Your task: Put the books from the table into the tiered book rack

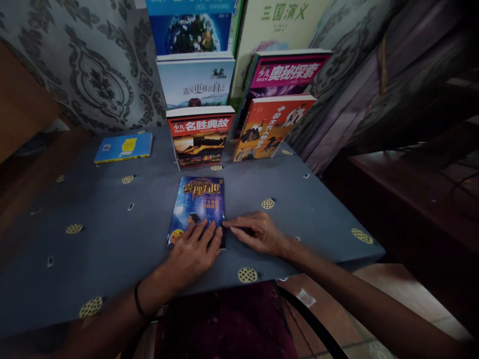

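A blue paperback book [196, 199] with gold Chinese lettering lies flat on the cloth-covered table, its cover up. My left hand [192, 254] rests over the lower part of the cover, fingers stretched out and slightly apart, hiding the bottom edge. At the book's right edge is my right hand [262, 233], thumb and forefinger brought together in a pinch there. How much of the cover or pages sits between those fingertips is too small to make out.
Behind stand upright books in two columns, including a red-topped book [202, 137] and an orange book [275, 127]. A blue book [124, 147] lies farther left. The grey tablecloth [149, 239] has pineapple prints. A patterned curtain [101, 65] hangs at the back.
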Demonstrator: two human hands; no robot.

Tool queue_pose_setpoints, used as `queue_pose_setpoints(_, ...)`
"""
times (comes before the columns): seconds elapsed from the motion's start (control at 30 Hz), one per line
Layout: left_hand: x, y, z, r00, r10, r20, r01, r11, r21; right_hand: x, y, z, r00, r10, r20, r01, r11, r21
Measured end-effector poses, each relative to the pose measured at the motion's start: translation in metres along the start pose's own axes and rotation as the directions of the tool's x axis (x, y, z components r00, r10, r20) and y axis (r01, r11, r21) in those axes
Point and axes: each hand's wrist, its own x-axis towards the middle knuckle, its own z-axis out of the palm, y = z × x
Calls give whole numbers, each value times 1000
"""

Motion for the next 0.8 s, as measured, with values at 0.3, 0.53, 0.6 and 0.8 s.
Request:
queue_pose_setpoints(0.3,1,0,-1,998,-42,-42,41,999,-20,1,-4,3,988,85,-130,-71,991,109)
queue_pose_setpoints(0.53,8,-1,-8,986,-110,-123,107,994,-31,24,2,7,849,521,89,-459,643,613)
queue_pose_setpoints(0.6,8,-1,-8,984,-126,-126,121,991,-51,31,2,8,805,562,189,-516,509,689)
queue_pose_setpoints(0.8,7,1,-6,982,-155,-111,148,987,-71,39,3,10,776,591,219,-498,362,788)
